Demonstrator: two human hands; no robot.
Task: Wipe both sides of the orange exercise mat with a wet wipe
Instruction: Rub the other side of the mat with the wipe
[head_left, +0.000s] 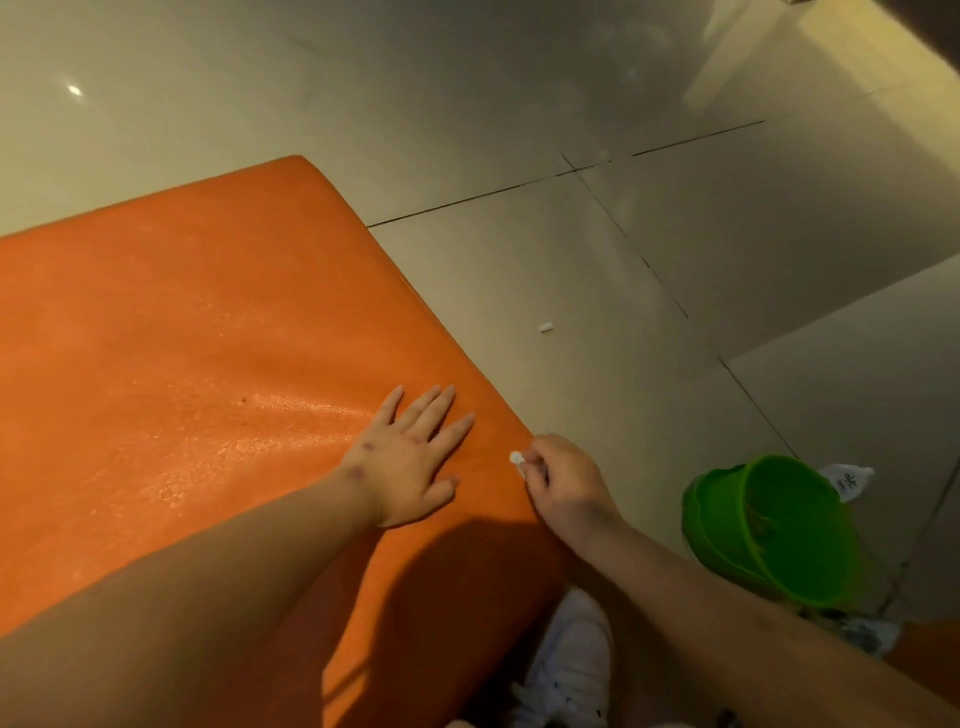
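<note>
This is a room indoors — maybe in a home. The floor (519, 270) is made of big shiny tiles with dark lines between them. An orange mat (182, 338) lies on it — a green plastic bin (769, 530) sits near.

The orange exercise mat (197, 332) looks like foam with a finely pebbled skin — faintly sheeny where light strikes. The floor tiles (467, 78) are polished and glossy. The green bucket (769, 530) is smooth plastic — slightly shiny.
</note>
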